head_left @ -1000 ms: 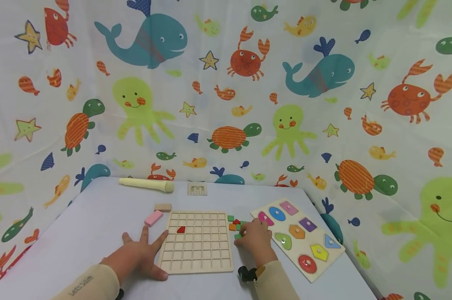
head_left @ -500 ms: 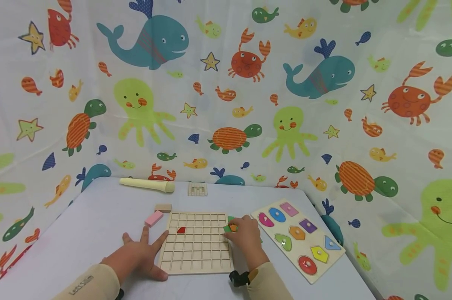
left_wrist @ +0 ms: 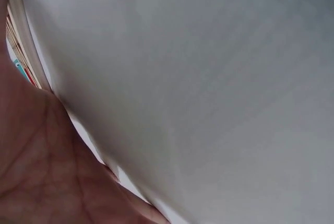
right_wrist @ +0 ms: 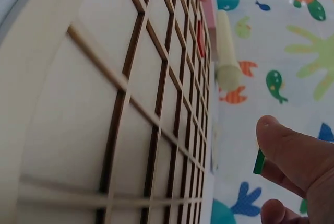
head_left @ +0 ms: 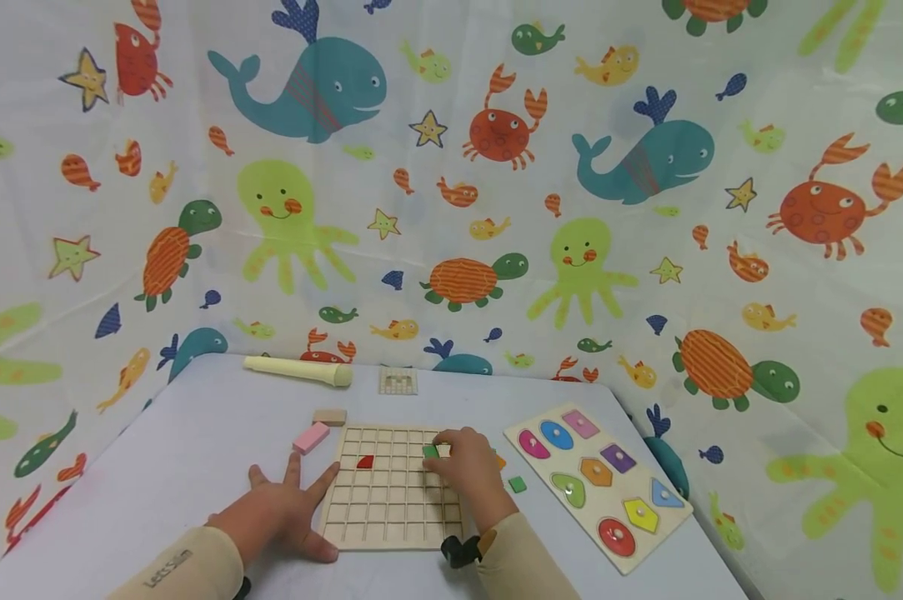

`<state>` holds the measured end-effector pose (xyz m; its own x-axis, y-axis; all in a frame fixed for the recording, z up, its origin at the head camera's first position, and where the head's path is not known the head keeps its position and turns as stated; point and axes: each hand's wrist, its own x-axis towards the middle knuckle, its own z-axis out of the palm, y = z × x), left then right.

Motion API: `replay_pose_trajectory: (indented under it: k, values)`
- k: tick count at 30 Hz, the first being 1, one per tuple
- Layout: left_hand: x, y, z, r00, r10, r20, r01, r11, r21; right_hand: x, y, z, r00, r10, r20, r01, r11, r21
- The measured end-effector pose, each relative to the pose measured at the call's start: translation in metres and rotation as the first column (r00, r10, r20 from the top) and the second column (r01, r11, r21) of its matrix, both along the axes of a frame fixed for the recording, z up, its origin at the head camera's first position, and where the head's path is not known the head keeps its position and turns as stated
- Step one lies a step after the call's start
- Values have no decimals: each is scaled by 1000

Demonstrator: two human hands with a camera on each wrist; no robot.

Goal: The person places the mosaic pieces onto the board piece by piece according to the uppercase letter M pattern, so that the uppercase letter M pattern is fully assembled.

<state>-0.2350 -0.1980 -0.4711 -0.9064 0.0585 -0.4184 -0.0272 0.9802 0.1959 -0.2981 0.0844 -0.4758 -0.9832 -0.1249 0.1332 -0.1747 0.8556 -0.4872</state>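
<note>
A wooden grid board (head_left: 379,515) lies on the white table, with one red piece (head_left: 364,461) in a cell near its far left. My right hand (head_left: 462,467) hovers over the board's far right cells and pinches a small green piece (head_left: 430,451) (right_wrist: 259,162) between thumb and fingers. The grid board (right_wrist: 130,104) fills the right wrist view. My left hand (head_left: 286,508) lies flat on the table, fingers spread, thumb against the board's left edge. In the left wrist view only my palm (left_wrist: 36,166) and the table surface show.
Loose green (head_left: 517,483) and orange (head_left: 499,460) pieces lie right of the board. A shape puzzle board (head_left: 664,533) with coloured knobbed pieces sits at the right. A pink block (head_left: 311,437), a tan block (head_left: 329,417), a cream cylinder (head_left: 297,371) and a small grid piece (head_left: 398,382) lie farther back.
My right hand left the pile of loose pieces with a green piece and moved left over the grid board. The left hand stayed put.
</note>
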Motion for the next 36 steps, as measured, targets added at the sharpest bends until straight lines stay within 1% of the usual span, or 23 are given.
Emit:
replay_pose_trajectory:
  k: [4, 11, 15, 17, 21, 25, 31, 36]
  values:
    - [1, 1, 0, 1000, 0, 0, 0, 1000, 1, -2, -14, 1, 999, 33, 6, -33, 999, 11]
    - [3, 3, 5, 1000, 19, 8, -19, 1000, 13, -4, -38, 1, 1000, 7, 9, -7, 999, 38]
    - [3, 2, 5, 1000, 24, 7, -24, 1000, 17, -7, -49, 0, 1000, -5, 19, 5, 999, 41]
    - [2, 2, 5, 1000, 26, 8, -26, 999, 19, -8, -53, -2, 1000, -8, 25, 7, 999, 44]
    - [1, 1, 3, 999, 34, 7, -34, 999, 20, -12, -61, -8, 1000, -8, 27, 6, 997, 82]
    - [3, 0, 2, 999, 41, 4, -41, 999, 18, -14, -67, -11, 1000, 6, 28, -9, 994, 106]
    - [6, 3, 7, 999, 41, -1, -41, 999, 12, -17, -79, -9, 998, 35, 50, -41, 992, 117]
    - [6, 3, 6, 999, 35, -7, -35, 999, 3, -18, -88, -8, 996, 34, 87, -43, 993, 109]
